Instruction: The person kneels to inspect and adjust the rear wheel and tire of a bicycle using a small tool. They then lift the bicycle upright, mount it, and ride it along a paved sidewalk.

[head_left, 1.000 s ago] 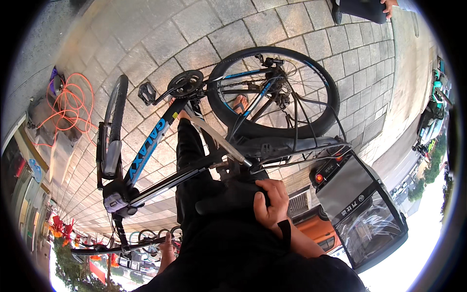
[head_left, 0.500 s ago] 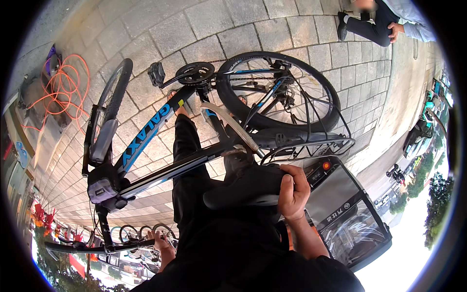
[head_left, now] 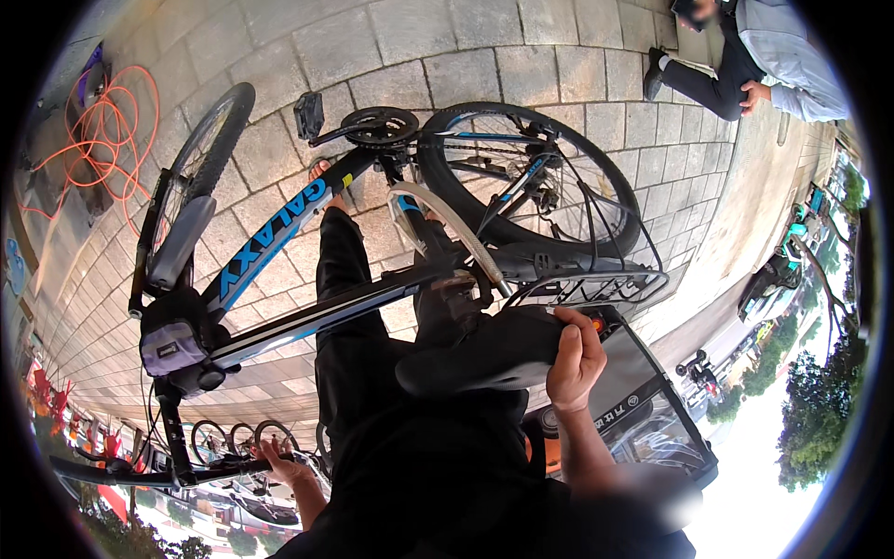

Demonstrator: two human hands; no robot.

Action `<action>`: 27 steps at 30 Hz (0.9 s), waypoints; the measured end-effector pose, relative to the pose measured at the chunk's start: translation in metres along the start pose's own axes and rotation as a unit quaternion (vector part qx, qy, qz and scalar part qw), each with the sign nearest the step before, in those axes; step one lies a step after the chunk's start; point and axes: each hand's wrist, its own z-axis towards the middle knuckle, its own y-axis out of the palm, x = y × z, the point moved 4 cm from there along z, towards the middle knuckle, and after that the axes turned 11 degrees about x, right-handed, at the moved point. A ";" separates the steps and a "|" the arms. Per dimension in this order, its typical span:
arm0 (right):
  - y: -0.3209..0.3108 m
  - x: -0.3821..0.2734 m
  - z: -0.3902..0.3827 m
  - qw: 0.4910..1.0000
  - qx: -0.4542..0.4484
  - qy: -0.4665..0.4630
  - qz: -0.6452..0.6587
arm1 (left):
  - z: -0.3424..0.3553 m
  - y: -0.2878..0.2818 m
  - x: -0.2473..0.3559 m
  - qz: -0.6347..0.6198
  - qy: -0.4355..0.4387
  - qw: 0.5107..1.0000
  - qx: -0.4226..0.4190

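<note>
A black and blue bicycle [head_left: 272,239] stands across the view, its front wheel [head_left: 207,154] at the left and its rear wheel [head_left: 484,200] at the right. My left hand [head_left: 279,463] is on the near end of the black handlebar [head_left: 216,473], fingers bent over it. My right hand [head_left: 575,365] grips the back end of the black saddle [head_left: 480,359], thumb on top. A pale, braided-looking curved cable [head_left: 452,222] hangs near the seat post. Behind the saddle is a black rear rack [head_left: 587,284]. A grey and black bag [head_left: 175,337] sits near the handlebar stem.
A large dark box with a clear panel [head_left: 652,419] is right of my right arm. An orange hose or cable [head_left: 116,140] lies coiled at the far left. A person [head_left: 736,70] sits at the upper right. Other bicycles [head_left: 237,438] stand behind my left hand. Stone paving [head_left: 391,56] lies underneath.
The handlebar, front wheel and bag have shifted left in view, my left hand with them. My right hand appears slightly further right, still on the saddle. The whole view has shifted a little.
</note>
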 end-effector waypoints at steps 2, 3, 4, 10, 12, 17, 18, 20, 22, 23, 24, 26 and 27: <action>-0.001 0.000 0.001 1.000 0.011 -0.015 -0.002 | 0.016 -0.004 0.002 0.008 0.049 0.998 0.023; -0.001 -0.003 0.001 1.000 0.013 -0.023 -0.007 | 0.023 -0.012 -0.004 0.029 0.052 0.998 0.029; -0.001 -0.001 0.002 1.000 0.013 -0.021 -0.004 | 0.033 -0.017 -0.011 0.039 0.065 0.997 0.028; -0.004 0.006 0.005 0.999 0.013 -0.030 -0.014 | 0.042 -0.022 -0.014 0.082 0.087 0.992 0.039; -0.005 0.011 0.005 0.999 0.016 -0.028 -0.019 | 0.027 -0.017 0.003 0.077 0.109 0.990 0.054; -0.004 0.015 0.005 0.999 0.013 -0.034 -0.014 | 0.039 -0.024 0.003 0.152 0.194 0.969 0.029; -0.004 0.015 0.006 0.999 0.012 -0.041 -0.016 | 0.039 -0.023 0.004 0.128 0.201 0.971 0.020; -0.003 0.010 0.006 0.999 0.013 -0.045 -0.023 | 0.044 -0.027 0.001 0.117 0.203 0.972 0.009; -0.003 0.009 0.004 0.998 0.015 -0.050 -0.026 | 0.058 -0.030 -0.006 0.142 0.199 0.970 0.003; -0.003 0.010 0.005 0.998 0.015 -0.055 -0.026 | 0.064 -0.033 -0.008 0.155 0.197 0.968 0.000; -0.003 0.010 0.006 0.998 0.015 -0.063 -0.026 | 0.050 -0.027 -0.004 0.143 0.238 0.960 0.031; -0.003 0.009 0.005 0.998 0.012 -0.061 -0.024 | 0.049 -0.025 -0.006 0.136 0.213 0.967 0.024; -0.003 0.008 0.003 0.998 0.010 -0.057 -0.024 | 0.049 -0.025 -0.005 0.134 0.202 0.970 0.021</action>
